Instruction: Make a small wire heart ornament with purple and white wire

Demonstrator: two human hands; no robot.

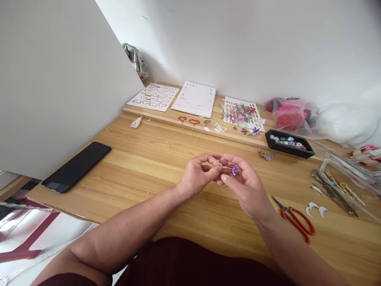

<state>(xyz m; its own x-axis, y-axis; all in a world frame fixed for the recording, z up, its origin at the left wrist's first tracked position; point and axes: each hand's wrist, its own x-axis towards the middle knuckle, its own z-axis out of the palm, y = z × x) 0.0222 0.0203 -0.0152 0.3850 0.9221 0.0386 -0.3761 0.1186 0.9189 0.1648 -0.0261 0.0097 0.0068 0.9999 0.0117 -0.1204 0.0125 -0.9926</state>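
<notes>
Both of my hands meet over the middle of the wooden table (143,159). My left hand (198,174) is closed in a pinch against the fingertips of my right hand (244,184). Between the fingers sits a small shiny purple piece (233,169) on a thin wire; my right hand curls round it. The exact grip of the left fingertips is partly hidden.
A black phone (76,166) lies at the left. Red scissors (296,218) and white crescent cutouts (316,209) lie at the right. At the back: punched sheets (196,98), red wire hearts (190,122), a glue tube (136,122), a black bead tray (287,143), plastic bags (293,113).
</notes>
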